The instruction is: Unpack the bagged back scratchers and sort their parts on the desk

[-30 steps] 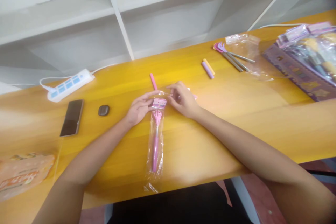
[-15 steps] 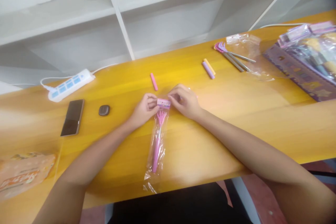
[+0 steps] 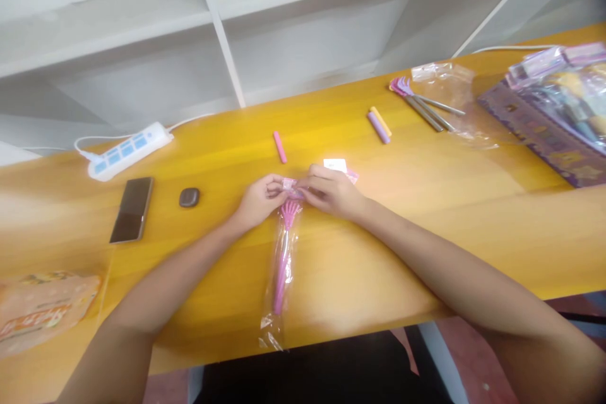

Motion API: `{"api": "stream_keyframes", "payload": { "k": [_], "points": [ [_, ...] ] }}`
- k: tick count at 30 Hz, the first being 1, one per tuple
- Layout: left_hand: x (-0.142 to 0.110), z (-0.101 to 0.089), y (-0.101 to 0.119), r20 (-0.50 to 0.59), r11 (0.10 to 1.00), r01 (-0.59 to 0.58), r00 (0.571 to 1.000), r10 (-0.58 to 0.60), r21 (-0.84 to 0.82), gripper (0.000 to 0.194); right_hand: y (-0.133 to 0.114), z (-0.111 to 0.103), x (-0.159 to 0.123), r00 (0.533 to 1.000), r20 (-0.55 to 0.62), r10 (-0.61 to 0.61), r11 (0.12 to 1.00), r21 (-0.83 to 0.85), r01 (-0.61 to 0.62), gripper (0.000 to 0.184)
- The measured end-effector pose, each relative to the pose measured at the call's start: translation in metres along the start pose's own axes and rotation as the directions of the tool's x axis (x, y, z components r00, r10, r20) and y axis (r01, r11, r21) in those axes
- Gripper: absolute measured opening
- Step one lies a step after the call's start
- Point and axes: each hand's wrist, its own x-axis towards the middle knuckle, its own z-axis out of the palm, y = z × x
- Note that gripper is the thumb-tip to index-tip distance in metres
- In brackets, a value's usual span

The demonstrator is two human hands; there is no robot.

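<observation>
A pink back scratcher (image 3: pixel 288 218) with a hand-shaped head lies inside a long clear plastic bag (image 3: pixel 271 322) on the table in front of me. My left hand (image 3: pixel 262 200) pinches the left side of the printed header at the bag's top end. From the other side, the fingers of my right hand (image 3: pixel 334 190) are closed on the same header, hiding part of it. Beyond the right hand, a white card (image 3: pixel 335 165) and a bit of pink printed material show partly. A loose pink tube (image 3: pixel 279 147) lies just past both hands.
Purple (image 3: pixel 379 127) and yellow (image 3: pixel 381 121) tubes lie behind, near several metal-stemmed scratchers (image 3: pixel 423 110) and a clear bag (image 3: pixel 447 76). A purple box (image 3: pixel 533 129) of packaged items stands right. Leftward are a phone (image 3: pixel 132 209), black case (image 3: pixel 189 197), power strip (image 3: pixel 131 151) and orange packet (image 3: pixel 45 312).
My right hand has moved slightly left and down onto the header, which now looks folded or bunched. The white card behind that hand has come into view.
</observation>
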Motion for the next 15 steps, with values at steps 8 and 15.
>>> {"api": "stream_keyframes", "payload": {
  "k": [8, 15],
  "points": [
    [-0.0003, -0.0004, 0.0027, -0.007, 1.0, 0.003, 1.0, -0.004, -0.031, 0.036, 0.0025, -0.0013, -0.0024, 0.998, 0.06, -0.008, 1.0, 0.012, 0.007, 0.012],
    [0.0013, -0.0007, 0.0057, 0.028, 0.995, -0.019, 0.999, 0.022, -0.101, 0.045, 0.0047, -0.0046, -0.0024, 0.989, 0.148, -0.012, 1.0, 0.0, 0.013, 0.012]
  ]
}}
